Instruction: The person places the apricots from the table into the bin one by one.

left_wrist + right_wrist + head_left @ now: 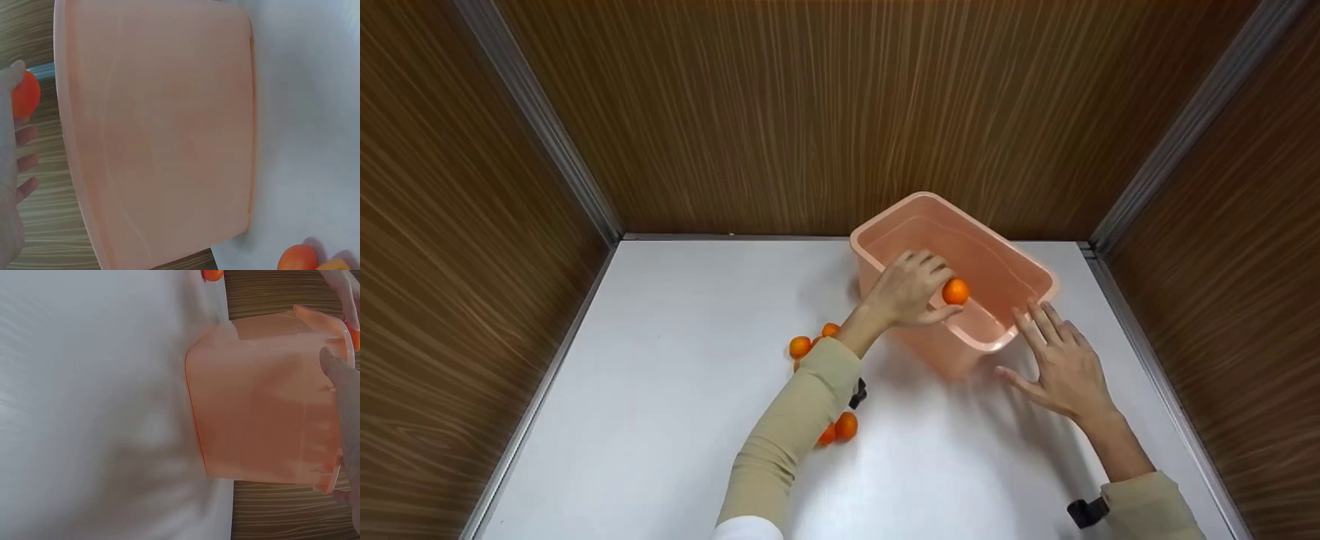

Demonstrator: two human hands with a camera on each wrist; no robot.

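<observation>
- Head view is showing the whole white table (pixel 660 420) and one pink tub (pixel 997 262), at one o'clock.
- Left hand (pixel 907 291) is pinching one orange (pixel 955 291) over the tub's rim.
- Right hand (pixel 1065 367), fingers straight, is touching the tub's near rim.
- Four loose oranges (pixel 800 346) are showing at six o'clock; the left wrist view is catching only two.

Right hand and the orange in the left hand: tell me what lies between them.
In the head view, only the pink tub's near rim lies between the right hand and the orange.
</observation>
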